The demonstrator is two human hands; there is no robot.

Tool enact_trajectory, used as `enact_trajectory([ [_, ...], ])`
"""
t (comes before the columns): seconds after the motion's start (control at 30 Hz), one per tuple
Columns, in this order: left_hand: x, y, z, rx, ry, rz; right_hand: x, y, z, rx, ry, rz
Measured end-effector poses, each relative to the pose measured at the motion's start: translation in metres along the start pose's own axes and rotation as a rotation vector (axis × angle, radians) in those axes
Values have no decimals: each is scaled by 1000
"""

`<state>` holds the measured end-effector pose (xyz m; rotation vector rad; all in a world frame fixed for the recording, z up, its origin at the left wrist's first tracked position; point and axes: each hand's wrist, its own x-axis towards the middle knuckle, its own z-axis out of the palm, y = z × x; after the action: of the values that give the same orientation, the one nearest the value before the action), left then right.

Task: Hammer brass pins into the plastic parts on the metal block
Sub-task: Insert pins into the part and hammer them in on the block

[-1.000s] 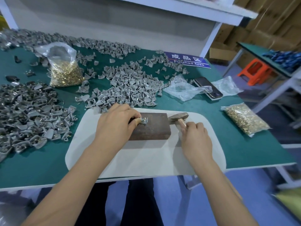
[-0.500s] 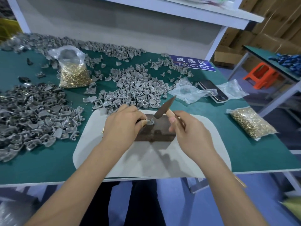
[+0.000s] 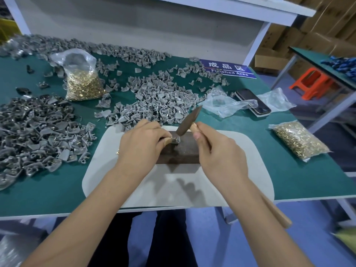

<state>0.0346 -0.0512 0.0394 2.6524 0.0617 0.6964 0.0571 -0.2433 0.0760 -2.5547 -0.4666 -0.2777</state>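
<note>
Hammer poised over the pin

Your left hand [image 3: 141, 145] pinches the plastic part [image 3: 175, 139] on the metal block [image 3: 183, 149]; your right hand [image 3: 219, 151], at 3 o'clock, grips the hammer [image 3: 187, 121]. Strike squarely, fingers clear.

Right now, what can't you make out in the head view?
- Pin: too small to see; the left hand pinches the plastic part and its fingertips cover most of it.
- Hammer face: turned away, so contact with the part is unclear.
- Handle: its middle is hidden in the right hand grip.
- Block: left end under the left hand.
- Phone: partly under a clear bag.
</note>
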Motion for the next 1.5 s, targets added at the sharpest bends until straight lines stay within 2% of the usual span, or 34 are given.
enact_trajectory([
  [0.07,1,0,0,1,0,10,-2,0,-1,70,107,-8],
  [0.1,1,-1,1,2,2,14,-4,-1,0,77,109,-12],
  [0.23,0,-2,0,-14,21,15,-6,2,2,-22,-70,1],
  [0.37,1,-3,-1,-3,32,32,-5,4,-2,76,103,-13],
  [0.4,1,-4,-1,-2,30,36,-5,2,0,79,97,-23],
  [0.5,1,-7,-1,-1,18,56,-1,2,1,-64,-80,-26],
  [0.63,2,-9,-1,-2,6,75,0,1,-1,11,61,-47],
  [0.73,2,-9,-1,-1,11,79,-3,-2,-1,-37,-80,-52],
  [0.77,1,-9,-1,-1,14,79,0,-1,-1,-66,-71,-58],
  [0.87,1,-10,0,-12,13,72,0,-2,-4,13,131,-66],
  [0.9,1,-9,0,-10,14,71,0,-3,-4,22,126,-60],
  [1.0,1,-8,0,-1,19,74,1,1,-4,-102,-81,-56],
  [1.13,1,-9,0,1,22,68,-2,0,-4,23,102,-57],
  [1.23,1,-9,1,7,22,61,-2,1,-3,-74,-82,-51],
  [1.3,1,-9,1,7,16,65,3,3,-6,-102,-64,-23],
  [1.37,2,-10,2,-1,17,61,3,1,-6,4,68,-21],
  [1.4,1,-10,2,-3,16,57,1,-1,-5,32,84,-19],
  [1.5,1,-10,2,4,12,61,-1,0,-1,-61,-75,-33],
])
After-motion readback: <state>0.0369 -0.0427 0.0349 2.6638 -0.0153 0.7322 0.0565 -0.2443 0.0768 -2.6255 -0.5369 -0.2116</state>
